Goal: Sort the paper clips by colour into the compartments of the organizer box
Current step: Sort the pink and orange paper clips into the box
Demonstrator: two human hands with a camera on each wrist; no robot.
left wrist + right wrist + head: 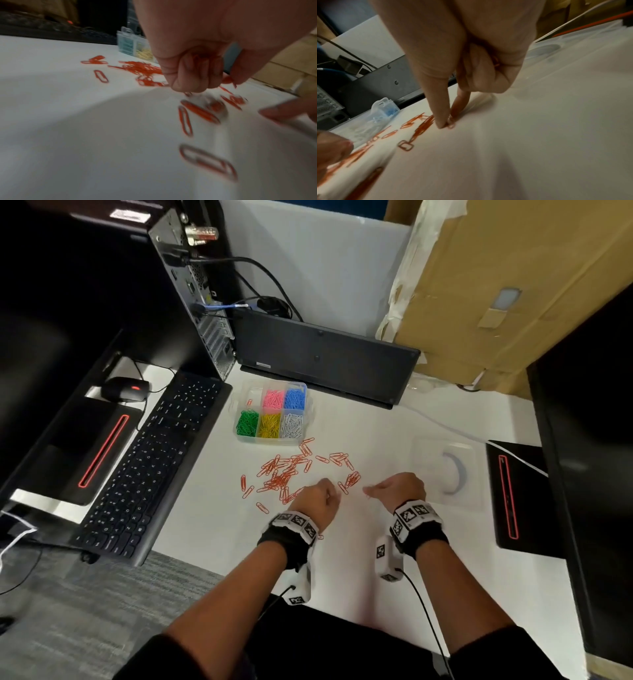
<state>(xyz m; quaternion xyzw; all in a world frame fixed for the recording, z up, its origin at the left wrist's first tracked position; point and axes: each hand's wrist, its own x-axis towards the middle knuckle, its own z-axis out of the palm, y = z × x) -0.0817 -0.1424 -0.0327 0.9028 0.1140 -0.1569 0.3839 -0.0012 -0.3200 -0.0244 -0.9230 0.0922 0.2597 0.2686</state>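
- Down on the white desk, a scatter of orange paper clips lies loose between the organizer box and the person's two hands.
- The organizer box stands just beyond the scatter, near the black keyboard. Its back row holds pink clips and blue clips; its front row holds green clips, yellow clips and white clips. The back-left compartment holds only a clip or two.
- The left hand is low over the near edge of the scatter. In the left wrist view its fingers are curled into a fist, and orange clips show inside the curl, so it grips a small bunch of them.
- The right hand is just right of the scatter, close to the left hand but apart from it. In the right wrist view its thumb and forefinger reach down to the desk and pinch one orange clip at their tips; the other fingers are folded into the palm, with a trace of orange between them.
- A clear plastic lid lies flat on the desk to the right of the right hand.
- A computer tower and a dark flat panel stand behind the box, and a cardboard box rises at the back right.
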